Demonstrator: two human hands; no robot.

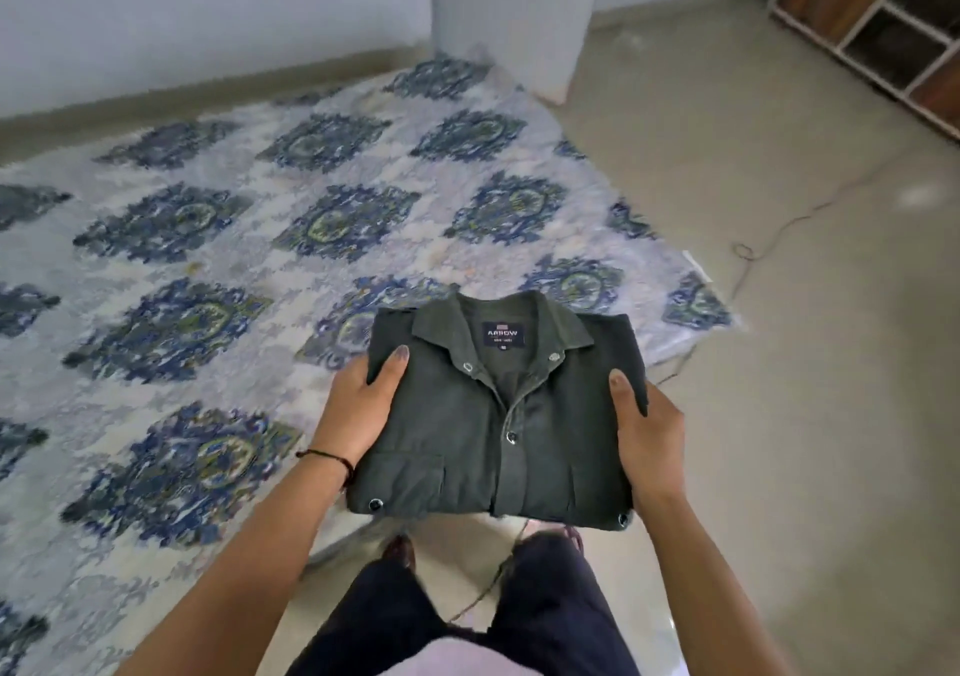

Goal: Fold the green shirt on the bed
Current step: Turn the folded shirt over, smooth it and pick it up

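The dark green shirt (467,426) is folded into a neat rectangle, collar and label facing up, snaps down its front. I hold it in the air above the near corner of the bed (218,259) and the floor. My left hand (358,405) grips its left edge, thumb on top and fingers hidden beneath. On the right edge my right hand (647,436) grips the same way, thumb lying over the cloth.
The low bed wears a white sheet with blue-green medallions and stretches left and away. Beige floor (779,311) lies to the right, with a thin cord (748,254) trailing across it. A white cylinder (519,15) stands at the bed's far corner; a wooden shelf (883,25) sits at top right.
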